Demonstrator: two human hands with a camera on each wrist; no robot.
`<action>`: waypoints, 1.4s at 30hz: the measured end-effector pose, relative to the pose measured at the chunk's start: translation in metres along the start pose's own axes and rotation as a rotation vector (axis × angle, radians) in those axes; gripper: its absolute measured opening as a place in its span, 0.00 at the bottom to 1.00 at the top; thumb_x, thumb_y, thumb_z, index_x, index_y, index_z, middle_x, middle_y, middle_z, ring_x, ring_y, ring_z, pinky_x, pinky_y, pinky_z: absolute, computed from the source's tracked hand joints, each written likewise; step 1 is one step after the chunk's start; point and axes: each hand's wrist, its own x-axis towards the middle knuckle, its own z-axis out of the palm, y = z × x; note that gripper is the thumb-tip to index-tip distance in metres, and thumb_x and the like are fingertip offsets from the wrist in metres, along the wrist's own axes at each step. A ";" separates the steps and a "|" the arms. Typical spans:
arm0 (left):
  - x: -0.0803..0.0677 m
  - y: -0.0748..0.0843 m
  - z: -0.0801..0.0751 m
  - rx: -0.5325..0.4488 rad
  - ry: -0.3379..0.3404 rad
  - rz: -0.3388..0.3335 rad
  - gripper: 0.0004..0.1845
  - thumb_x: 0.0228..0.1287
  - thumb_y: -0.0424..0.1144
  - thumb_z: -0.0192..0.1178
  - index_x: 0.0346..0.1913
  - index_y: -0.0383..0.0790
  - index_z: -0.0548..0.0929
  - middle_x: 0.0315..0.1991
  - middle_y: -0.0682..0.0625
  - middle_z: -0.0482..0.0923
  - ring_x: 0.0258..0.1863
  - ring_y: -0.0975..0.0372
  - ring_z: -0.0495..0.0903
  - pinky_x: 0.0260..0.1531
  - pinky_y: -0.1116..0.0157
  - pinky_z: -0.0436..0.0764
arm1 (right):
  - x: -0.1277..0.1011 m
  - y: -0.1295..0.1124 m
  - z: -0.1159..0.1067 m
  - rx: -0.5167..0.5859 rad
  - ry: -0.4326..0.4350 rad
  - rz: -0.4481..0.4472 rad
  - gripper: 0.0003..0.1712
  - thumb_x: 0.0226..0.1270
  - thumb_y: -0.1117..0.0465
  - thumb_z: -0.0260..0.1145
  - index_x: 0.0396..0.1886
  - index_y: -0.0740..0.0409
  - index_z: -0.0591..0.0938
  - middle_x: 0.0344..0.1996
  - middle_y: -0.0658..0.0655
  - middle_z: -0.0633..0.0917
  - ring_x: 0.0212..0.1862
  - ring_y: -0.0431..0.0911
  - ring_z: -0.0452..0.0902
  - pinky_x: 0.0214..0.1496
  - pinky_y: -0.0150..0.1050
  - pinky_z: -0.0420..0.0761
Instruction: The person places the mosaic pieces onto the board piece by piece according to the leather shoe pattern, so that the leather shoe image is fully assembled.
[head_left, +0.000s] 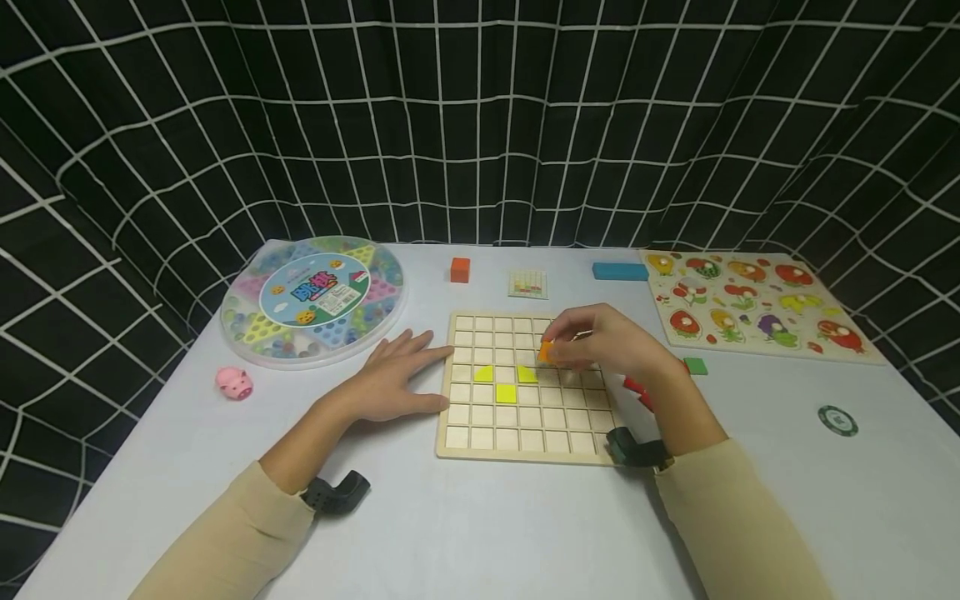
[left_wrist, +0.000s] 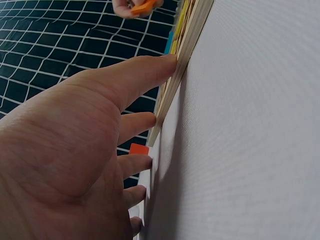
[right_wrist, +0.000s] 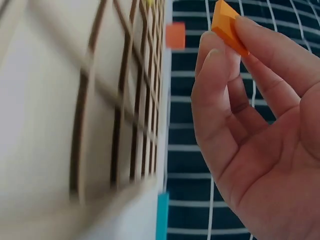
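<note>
A wooden grid board (head_left: 522,451) lies flat on the table. My left hand (head_left: 392,379) is spread beside it, thumb and index fingertip at its left edge. Above the board's upper right cells, my right hand (head_left: 600,340) pinches a small orange tile (right_wrist: 227,27) between thumb and fingers. Three yellow pieces sit in the cells: a square tile (head_left: 506,393), a left tile (head_left: 484,374) and a right tile (head_left: 527,374), these last two each lacking a full corner. Red pieces (head_left: 633,384), partly hidden by the right forearm, and a green tile (head_left: 695,366) lie right of the board.
Behind the board are an orange block (head_left: 460,270), a small card with a coloured grid pattern (head_left: 528,283) and a blue block (head_left: 620,272). A round game box (head_left: 315,296) and pink pig (head_left: 234,383) lie left; a fruit puzzle (head_left: 757,304) and round chip (head_left: 837,421) lie right.
</note>
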 end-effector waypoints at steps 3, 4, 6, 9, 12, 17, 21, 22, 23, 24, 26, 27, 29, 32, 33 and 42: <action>0.001 -0.001 0.001 0.009 0.003 0.004 0.43 0.63 0.60 0.67 0.79 0.54 0.67 0.84 0.41 0.50 0.84 0.42 0.39 0.81 0.38 0.36 | 0.005 -0.007 0.012 0.022 -0.027 0.004 0.12 0.66 0.57 0.74 0.46 0.55 0.88 0.38 0.58 0.86 0.36 0.53 0.82 0.45 0.41 0.83; 0.001 -0.001 0.001 0.013 0.004 0.005 0.43 0.63 0.60 0.67 0.79 0.54 0.67 0.84 0.41 0.50 0.84 0.42 0.40 0.81 0.38 0.36 | 0.008 -0.008 0.016 0.024 -0.032 0.003 0.11 0.65 0.58 0.74 0.46 0.55 0.88 0.38 0.57 0.86 0.36 0.52 0.82 0.45 0.41 0.83; 0.001 -0.002 0.001 0.019 0.005 0.004 0.43 0.63 0.60 0.67 0.79 0.54 0.67 0.84 0.42 0.50 0.84 0.42 0.40 0.81 0.38 0.36 | 0.012 -0.012 0.023 0.006 -0.045 -0.004 0.10 0.66 0.59 0.73 0.45 0.54 0.88 0.39 0.56 0.86 0.39 0.51 0.81 0.46 0.40 0.82; 0.001 -0.002 0.001 0.022 0.007 0.004 0.43 0.63 0.60 0.66 0.79 0.54 0.67 0.84 0.42 0.50 0.84 0.42 0.40 0.81 0.38 0.37 | 0.017 -0.016 0.032 -0.009 -0.077 -0.023 0.08 0.66 0.60 0.72 0.44 0.54 0.89 0.41 0.54 0.88 0.42 0.50 0.81 0.48 0.39 0.83; 0.001 -0.002 0.000 0.019 0.005 0.004 0.43 0.63 0.60 0.66 0.79 0.54 0.67 0.84 0.41 0.50 0.84 0.42 0.40 0.81 0.39 0.37 | 0.021 -0.020 0.041 -0.016 -0.113 -0.038 0.07 0.67 0.62 0.72 0.43 0.55 0.89 0.38 0.55 0.88 0.41 0.49 0.82 0.45 0.37 0.83; -0.001 -0.002 0.000 0.015 0.003 0.004 0.43 0.63 0.60 0.66 0.79 0.55 0.67 0.84 0.42 0.50 0.84 0.42 0.40 0.81 0.39 0.36 | 0.027 -0.029 0.055 -0.048 -0.145 -0.026 0.05 0.66 0.63 0.73 0.40 0.53 0.89 0.29 0.55 0.85 0.34 0.49 0.80 0.37 0.35 0.81; 0.000 -0.002 0.000 0.013 -0.001 0.007 0.43 0.63 0.61 0.66 0.79 0.55 0.67 0.84 0.42 0.50 0.84 0.42 0.39 0.81 0.39 0.36 | 0.030 -0.035 0.063 -0.088 -0.159 -0.016 0.04 0.64 0.66 0.73 0.37 0.53 0.88 0.27 0.53 0.86 0.31 0.47 0.80 0.36 0.35 0.81; 0.000 -0.002 -0.001 0.013 -0.001 0.008 0.43 0.63 0.61 0.66 0.79 0.55 0.67 0.84 0.42 0.50 0.84 0.42 0.39 0.81 0.39 0.36 | 0.030 -0.036 0.065 -0.105 -0.157 -0.018 0.04 0.63 0.66 0.74 0.36 0.53 0.88 0.27 0.53 0.86 0.30 0.47 0.80 0.36 0.35 0.81; 0.000 -0.002 -0.001 0.014 -0.002 0.010 0.43 0.63 0.61 0.66 0.79 0.55 0.67 0.84 0.42 0.50 0.84 0.42 0.39 0.81 0.38 0.36 | 0.031 -0.036 0.066 -0.121 -0.156 -0.021 0.04 0.62 0.67 0.74 0.35 0.53 0.87 0.26 0.52 0.86 0.30 0.46 0.80 0.35 0.35 0.80; 0.000 -0.002 -0.001 0.013 -0.002 0.011 0.43 0.63 0.61 0.66 0.79 0.55 0.67 0.84 0.42 0.50 0.84 0.42 0.39 0.81 0.38 0.36 | 0.031 -0.038 0.067 -0.138 -0.153 -0.025 0.05 0.62 0.67 0.74 0.34 0.53 0.87 0.26 0.52 0.86 0.29 0.46 0.80 0.35 0.35 0.80; 0.000 -0.003 -0.001 0.014 -0.003 0.012 0.43 0.64 0.61 0.66 0.79 0.55 0.67 0.84 0.42 0.50 0.84 0.42 0.39 0.81 0.38 0.35 | 0.032 -0.039 0.069 -0.172 -0.149 -0.036 0.05 0.61 0.67 0.75 0.32 0.53 0.87 0.25 0.51 0.86 0.28 0.45 0.79 0.34 0.34 0.79; 0.000 -0.003 -0.001 0.014 -0.004 0.011 0.43 0.64 0.61 0.66 0.79 0.55 0.67 0.84 0.42 0.50 0.84 0.42 0.39 0.81 0.38 0.35 | 0.032 -0.040 0.070 -0.190 -0.146 -0.042 0.05 0.61 0.67 0.75 0.31 0.53 0.87 0.24 0.51 0.85 0.28 0.46 0.78 0.33 0.35 0.79; 0.000 -0.003 -0.001 0.013 -0.005 0.009 0.43 0.64 0.61 0.66 0.79 0.55 0.67 0.84 0.42 0.50 0.85 0.43 0.39 0.81 0.38 0.35 | 0.031 -0.042 0.072 -0.237 -0.140 -0.051 0.06 0.60 0.67 0.76 0.29 0.53 0.87 0.25 0.50 0.85 0.31 0.45 0.77 0.36 0.35 0.78; 0.000 -0.002 -0.001 0.008 -0.007 0.009 0.43 0.63 0.61 0.66 0.79 0.55 0.67 0.84 0.42 0.50 0.85 0.43 0.38 0.81 0.39 0.35 | 0.030 -0.045 0.075 -0.305 -0.126 -0.046 0.07 0.60 0.65 0.77 0.27 0.51 0.87 0.27 0.49 0.85 0.36 0.46 0.76 0.39 0.37 0.76; 0.000 -0.002 -0.001 0.008 -0.007 0.010 0.43 0.64 0.61 0.66 0.79 0.55 0.67 0.84 0.42 0.50 0.85 0.43 0.38 0.81 0.39 0.35 | 0.030 -0.046 0.075 -0.324 -0.122 -0.043 0.07 0.59 0.65 0.77 0.27 0.50 0.87 0.27 0.49 0.85 0.37 0.46 0.76 0.40 0.38 0.76; -0.001 -0.002 -0.002 -0.001 -0.002 0.018 0.43 0.64 0.61 0.66 0.79 0.54 0.67 0.84 0.42 0.50 0.84 0.42 0.39 0.81 0.39 0.35 | 0.029 -0.048 0.077 -0.372 -0.118 -0.073 0.07 0.59 0.65 0.78 0.25 0.52 0.87 0.26 0.49 0.85 0.35 0.45 0.76 0.39 0.37 0.76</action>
